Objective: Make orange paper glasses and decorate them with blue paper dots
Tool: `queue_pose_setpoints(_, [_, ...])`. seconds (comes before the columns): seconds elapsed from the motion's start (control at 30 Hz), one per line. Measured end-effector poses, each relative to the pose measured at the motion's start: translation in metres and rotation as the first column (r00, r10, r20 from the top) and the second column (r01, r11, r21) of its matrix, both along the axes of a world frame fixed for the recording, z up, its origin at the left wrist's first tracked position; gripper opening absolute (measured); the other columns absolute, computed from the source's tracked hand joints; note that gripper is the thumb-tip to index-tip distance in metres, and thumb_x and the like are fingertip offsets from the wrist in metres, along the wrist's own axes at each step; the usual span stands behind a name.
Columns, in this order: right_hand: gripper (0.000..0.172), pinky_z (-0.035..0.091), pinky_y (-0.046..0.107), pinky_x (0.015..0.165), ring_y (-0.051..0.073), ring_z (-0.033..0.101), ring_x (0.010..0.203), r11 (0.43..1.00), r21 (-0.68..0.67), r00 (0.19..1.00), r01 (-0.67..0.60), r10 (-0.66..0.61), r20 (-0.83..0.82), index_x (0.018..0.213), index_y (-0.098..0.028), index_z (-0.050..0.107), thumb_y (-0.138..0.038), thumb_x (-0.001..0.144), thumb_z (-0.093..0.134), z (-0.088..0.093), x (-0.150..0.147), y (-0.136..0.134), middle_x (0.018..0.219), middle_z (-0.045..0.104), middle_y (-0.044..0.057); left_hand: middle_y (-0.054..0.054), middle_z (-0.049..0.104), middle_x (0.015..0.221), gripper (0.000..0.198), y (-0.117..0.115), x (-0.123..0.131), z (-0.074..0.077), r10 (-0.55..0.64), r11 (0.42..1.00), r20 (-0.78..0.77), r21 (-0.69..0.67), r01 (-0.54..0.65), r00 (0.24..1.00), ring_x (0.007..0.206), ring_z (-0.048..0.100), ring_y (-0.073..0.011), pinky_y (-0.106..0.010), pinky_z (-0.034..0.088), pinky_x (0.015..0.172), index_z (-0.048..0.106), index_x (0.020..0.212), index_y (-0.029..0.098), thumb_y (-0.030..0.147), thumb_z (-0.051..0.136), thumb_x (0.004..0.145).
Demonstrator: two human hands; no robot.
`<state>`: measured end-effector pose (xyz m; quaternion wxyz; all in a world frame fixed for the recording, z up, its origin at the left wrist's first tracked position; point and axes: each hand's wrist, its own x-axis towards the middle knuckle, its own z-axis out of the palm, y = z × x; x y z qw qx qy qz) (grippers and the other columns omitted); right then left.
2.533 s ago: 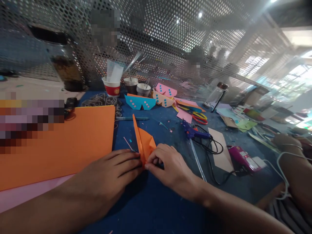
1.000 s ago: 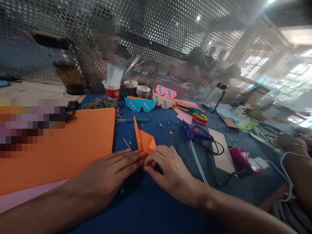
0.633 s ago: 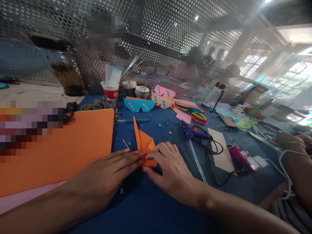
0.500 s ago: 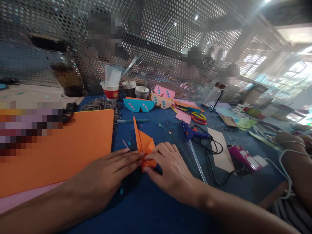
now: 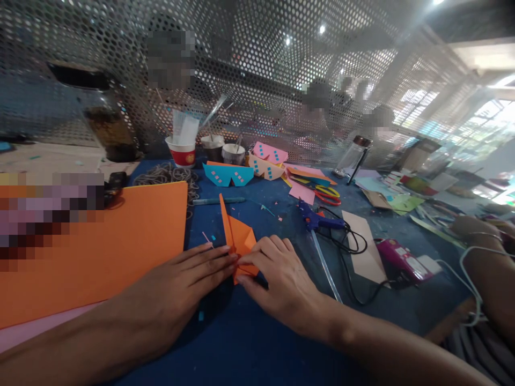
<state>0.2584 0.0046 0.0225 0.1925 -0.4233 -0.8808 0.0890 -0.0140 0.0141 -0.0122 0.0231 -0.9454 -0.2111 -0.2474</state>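
A folded piece of orange paper [image 5: 242, 234] rests on the blue table [image 5: 249, 343], one narrow flap standing up at its far left. My left hand [image 5: 197, 276] lies with straight fingers, held close together, and the fingertips press against the paper's left side. From the right, my right hand [image 5: 277, 279] pinches the lower part of the same paper between thumb and fingers, hiding some of its folds. A large orange sheet [image 5: 120, 241] lies to the left, over a pink sheet.
Behind are a blue pen [image 5: 219, 201], a blue paper mask [image 5: 228, 175], a red-and-white cup [image 5: 181, 153] and scissors [image 5: 328, 195]. To the right lie a glue gun [image 5: 317, 217] with its cord, a beige card [image 5: 366, 249] and another person's arm [image 5: 486, 268].
Both hands stay almost still on the orange paper. The view shifts very slightly, and the paper keeps the same shape.
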Motion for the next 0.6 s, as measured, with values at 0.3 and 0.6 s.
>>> queue_pose_setpoints(0.3, [0.014,0.043,0.044,0.092,0.026,0.062,0.110,1.000,0.019,1.000,-0.005,0.005,-0.004,0.113,-0.022,0.073,-0.034,0.106,0.072,-0.002,0.001,0.001,0.117,0.074,0.006,-0.013,0.069,0.156,0.070,-0.002,0.003,0.004,0.007,0.998,0.013,-0.057,-0.006,1.000,0.149,0.061,-0.0244,-0.045,0.052,0.124,0.057,0.157,0.013,0.000,0.048,0.089])
queue_pose_setpoints(0.6, [0.011,0.043,0.043,0.093,0.025,0.064,0.110,0.997,-0.026,0.990,0.068,-0.071,-0.119,0.109,-0.022,0.068,-0.019,0.099,0.069,-0.001,-0.001,0.002,0.116,0.074,0.006,-0.012,0.063,0.162,0.073,0.002,-0.002,-0.007,-0.013,0.989,0.012,-0.150,0.015,1.000,0.150,0.059,-0.0279,-0.053,0.051,0.125,0.060,0.157,0.022,-0.001,0.050,0.088])
